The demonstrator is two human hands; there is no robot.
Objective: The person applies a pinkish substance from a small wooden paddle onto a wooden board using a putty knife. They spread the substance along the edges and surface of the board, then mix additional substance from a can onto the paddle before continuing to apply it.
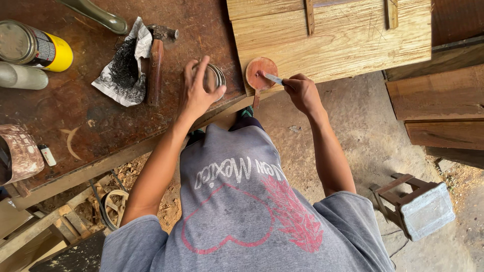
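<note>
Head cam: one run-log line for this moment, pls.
left hand: grips tin on bench | right hand: holds putty knife, blade on reddish lid | lid on board

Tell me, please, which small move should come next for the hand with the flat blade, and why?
Probably carry the blade from the round reddish lid onto the pale wooden panel beside it. The right hand holds the blade tip on the lid, which is coated with reddish paste, while the left hand rests on the small open can.

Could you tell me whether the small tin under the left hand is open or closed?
Open: its lid lies apart on the plank; the left hand covers the tin.
</note>
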